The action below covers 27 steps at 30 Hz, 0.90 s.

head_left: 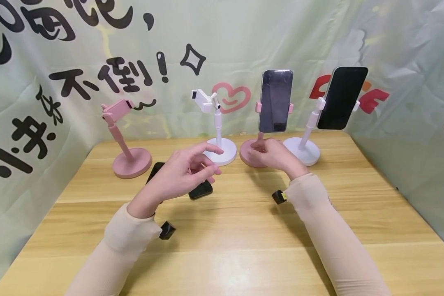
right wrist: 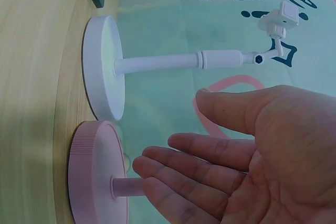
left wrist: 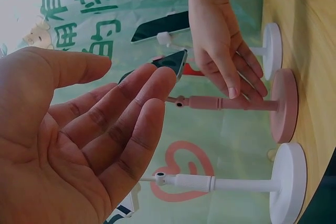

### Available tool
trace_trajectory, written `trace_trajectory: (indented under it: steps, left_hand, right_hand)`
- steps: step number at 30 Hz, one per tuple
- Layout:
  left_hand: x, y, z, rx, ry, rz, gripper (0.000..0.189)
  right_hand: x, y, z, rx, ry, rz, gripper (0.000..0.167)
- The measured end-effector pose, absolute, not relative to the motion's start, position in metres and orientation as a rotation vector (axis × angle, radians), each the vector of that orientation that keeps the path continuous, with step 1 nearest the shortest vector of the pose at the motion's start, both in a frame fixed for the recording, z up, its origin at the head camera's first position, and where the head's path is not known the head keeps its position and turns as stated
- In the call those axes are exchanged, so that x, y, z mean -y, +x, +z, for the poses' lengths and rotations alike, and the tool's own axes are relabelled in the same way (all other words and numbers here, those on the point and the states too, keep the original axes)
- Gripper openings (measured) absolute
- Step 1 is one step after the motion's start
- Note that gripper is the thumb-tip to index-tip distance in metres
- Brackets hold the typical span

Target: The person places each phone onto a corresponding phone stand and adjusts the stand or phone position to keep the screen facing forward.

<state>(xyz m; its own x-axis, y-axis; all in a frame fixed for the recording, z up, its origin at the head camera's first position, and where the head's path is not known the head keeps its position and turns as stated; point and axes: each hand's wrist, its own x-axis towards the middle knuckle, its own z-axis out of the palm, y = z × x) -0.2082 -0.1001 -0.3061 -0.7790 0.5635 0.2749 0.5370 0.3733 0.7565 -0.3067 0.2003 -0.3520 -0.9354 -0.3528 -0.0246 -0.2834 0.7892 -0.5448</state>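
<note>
My left hand hovers above the table with its fingers loosely bent and holds nothing. Beneath it lie a black phone and another dark phone, both partly covered from view. At the pink phone stand, my right hand is beside the pole, low over the base. The right wrist view shows the right fingers nearly straight, overlapping the pole; whether they touch it I cannot tell. A phone stands upright in that stand's pink clamp. Just left is a white phone stand with a vacant clamp.
Farther right, a white stand carries a black phone, tilted. A second pink stand with a vacant clamp is at the back left. Behind the wooden table hangs a printed cloth. Small black cameras are on both wrists.
</note>
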Motion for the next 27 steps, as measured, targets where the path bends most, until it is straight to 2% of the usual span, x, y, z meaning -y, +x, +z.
trace_trajectory:
  steps: [17,27]
  left_hand:
    - [0.102,-0.208,-0.306,-2.575,1.044,1.393,0.032]
    - [0.105,-0.223,-0.313,-2.564,0.998,1.38,0.032]
  right_hand:
    - [-0.199,-0.306,-0.355,-2.823,-0.5,-0.884,0.05]
    - [-0.199,-0.305,-0.356,-2.819,-0.505,-0.908,0.049]
